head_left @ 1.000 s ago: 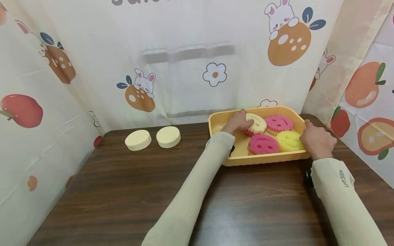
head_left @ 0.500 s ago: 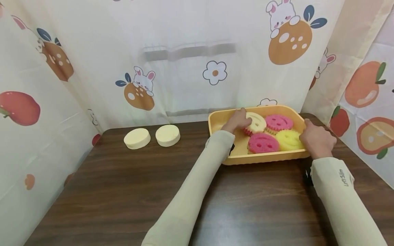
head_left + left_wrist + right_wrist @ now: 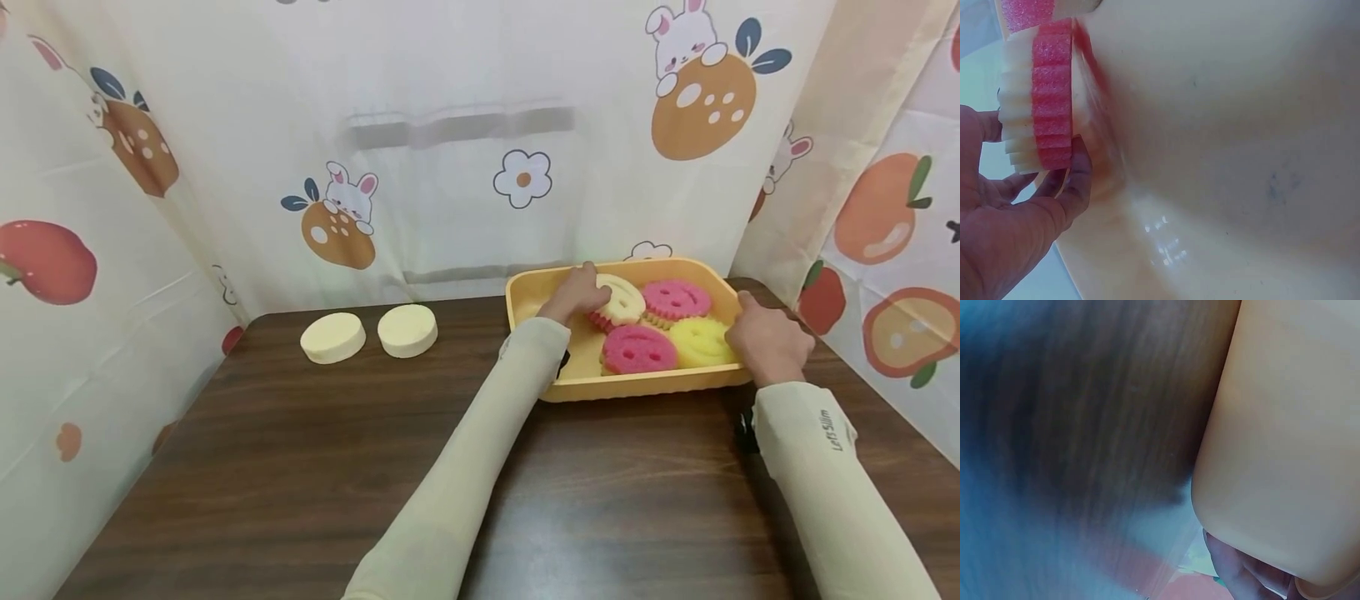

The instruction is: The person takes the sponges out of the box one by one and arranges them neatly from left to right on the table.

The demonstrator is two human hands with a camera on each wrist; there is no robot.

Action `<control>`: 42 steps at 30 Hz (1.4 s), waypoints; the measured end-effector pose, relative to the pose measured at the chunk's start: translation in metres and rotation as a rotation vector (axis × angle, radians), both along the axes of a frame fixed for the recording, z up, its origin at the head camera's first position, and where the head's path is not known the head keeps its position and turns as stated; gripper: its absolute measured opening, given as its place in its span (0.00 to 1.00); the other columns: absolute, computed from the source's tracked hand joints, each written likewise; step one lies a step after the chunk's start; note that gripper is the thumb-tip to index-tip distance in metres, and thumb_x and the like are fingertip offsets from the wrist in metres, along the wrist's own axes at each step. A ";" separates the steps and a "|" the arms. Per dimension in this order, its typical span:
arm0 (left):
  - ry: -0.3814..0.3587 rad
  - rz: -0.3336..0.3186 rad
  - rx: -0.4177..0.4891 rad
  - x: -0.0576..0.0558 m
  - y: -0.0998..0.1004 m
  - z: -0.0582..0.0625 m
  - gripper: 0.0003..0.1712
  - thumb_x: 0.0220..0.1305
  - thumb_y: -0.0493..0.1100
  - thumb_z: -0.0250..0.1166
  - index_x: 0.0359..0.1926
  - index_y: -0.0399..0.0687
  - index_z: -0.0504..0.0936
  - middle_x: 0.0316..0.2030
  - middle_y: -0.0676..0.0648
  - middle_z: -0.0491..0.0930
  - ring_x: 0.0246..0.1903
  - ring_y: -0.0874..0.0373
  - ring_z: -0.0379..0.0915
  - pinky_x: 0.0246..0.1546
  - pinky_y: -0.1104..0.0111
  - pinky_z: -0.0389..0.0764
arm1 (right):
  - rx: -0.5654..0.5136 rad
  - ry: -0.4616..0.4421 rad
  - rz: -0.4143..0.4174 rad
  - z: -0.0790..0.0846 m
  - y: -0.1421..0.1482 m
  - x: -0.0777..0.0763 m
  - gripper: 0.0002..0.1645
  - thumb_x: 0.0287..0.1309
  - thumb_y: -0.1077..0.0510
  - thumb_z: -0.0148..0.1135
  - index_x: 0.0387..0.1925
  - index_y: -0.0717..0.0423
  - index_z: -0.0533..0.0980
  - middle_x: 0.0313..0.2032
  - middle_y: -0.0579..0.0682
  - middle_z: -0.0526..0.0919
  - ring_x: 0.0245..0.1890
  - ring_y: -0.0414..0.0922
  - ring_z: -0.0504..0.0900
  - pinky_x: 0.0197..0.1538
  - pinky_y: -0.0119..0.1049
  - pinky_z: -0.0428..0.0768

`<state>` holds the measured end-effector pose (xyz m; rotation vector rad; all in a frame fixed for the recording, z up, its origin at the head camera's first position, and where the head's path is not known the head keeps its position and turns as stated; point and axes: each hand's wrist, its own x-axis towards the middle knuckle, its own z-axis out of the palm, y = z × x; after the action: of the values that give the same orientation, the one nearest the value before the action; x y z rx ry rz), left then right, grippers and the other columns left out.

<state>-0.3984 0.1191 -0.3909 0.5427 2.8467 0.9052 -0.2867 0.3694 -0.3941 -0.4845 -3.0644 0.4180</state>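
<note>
A round scalloped sponge (image 3: 623,299) with a smiley face, cream on one side and pink on the other, is in a yellow plastic tray (image 3: 645,387). My left hand (image 3: 576,293) pinches it at its left side; in the left wrist view the thumb and fingers hold the sponge (image 3: 1050,94) at its edges. My right hand (image 3: 771,340) grips the right end of the tray, and in the right wrist view its fingers (image 3: 1235,565) lie against the outer wall. Beside the held sponge sit two pink smiley sponges (image 3: 639,350) and a yellow one (image 3: 701,342).
Two plain round cream discs (image 3: 333,337) lie side by side on the dark wooden table (image 3: 337,467), left of the tray. A curtain (image 3: 450,208) printed with rabbits and fruit stands behind the table and along both sides.
Both hands keep their holds, and the sponges stay in place in the tray. Only the head view has shifted slightly.
</note>
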 end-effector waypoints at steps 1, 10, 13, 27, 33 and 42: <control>0.004 0.005 -0.001 0.000 0.001 0.000 0.27 0.66 0.48 0.54 0.63 0.40 0.68 0.51 0.45 0.74 0.46 0.55 0.71 0.49 0.70 0.74 | 0.002 -0.001 -0.001 0.000 0.000 0.000 0.35 0.69 0.54 0.36 0.75 0.57 0.49 0.50 0.80 0.71 0.44 0.76 0.75 0.38 0.67 0.71; 0.001 0.047 0.043 0.003 -0.001 0.001 0.27 0.67 0.52 0.55 0.61 0.41 0.69 0.55 0.44 0.75 0.51 0.54 0.72 0.60 0.66 0.75 | 0.003 0.010 0.001 0.001 -0.004 0.005 0.36 0.68 0.55 0.37 0.75 0.58 0.49 0.51 0.80 0.71 0.44 0.75 0.75 0.41 0.68 0.72; 0.006 0.042 0.065 0.003 -0.002 0.002 0.27 0.68 0.52 0.55 0.60 0.41 0.70 0.53 0.44 0.76 0.48 0.54 0.72 0.57 0.66 0.76 | -0.005 0.015 -0.006 0.003 -0.005 0.006 0.37 0.67 0.56 0.38 0.75 0.59 0.49 0.51 0.80 0.72 0.44 0.75 0.75 0.42 0.68 0.72; 0.030 0.055 0.074 -0.001 -0.002 0.002 0.27 0.67 0.52 0.57 0.59 0.40 0.72 0.50 0.44 0.78 0.46 0.54 0.73 0.55 0.67 0.77 | -0.013 0.031 -0.008 0.001 -0.004 0.005 0.40 0.62 0.59 0.41 0.75 0.59 0.50 0.51 0.79 0.72 0.43 0.74 0.76 0.42 0.69 0.73; 0.034 0.050 0.074 -0.002 -0.001 -0.001 0.26 0.67 0.52 0.56 0.59 0.41 0.72 0.51 0.44 0.78 0.46 0.54 0.73 0.54 0.67 0.77 | -0.022 0.023 -0.019 -0.001 -0.003 0.004 0.41 0.62 0.58 0.42 0.76 0.58 0.48 0.53 0.79 0.70 0.44 0.74 0.75 0.42 0.67 0.75; 0.066 0.009 0.218 -0.007 -0.008 0.003 0.20 0.65 0.46 0.55 0.52 0.37 0.74 0.49 0.41 0.79 0.44 0.53 0.73 0.49 0.68 0.76 | -0.005 0.066 -0.019 -0.001 -0.004 0.004 0.37 0.66 0.59 0.42 0.75 0.59 0.51 0.51 0.80 0.71 0.44 0.75 0.75 0.39 0.65 0.78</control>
<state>-0.4050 0.1112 -0.3882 0.5927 2.8268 1.2309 -0.2832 0.3649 -0.3948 -0.4895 -2.9934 0.4328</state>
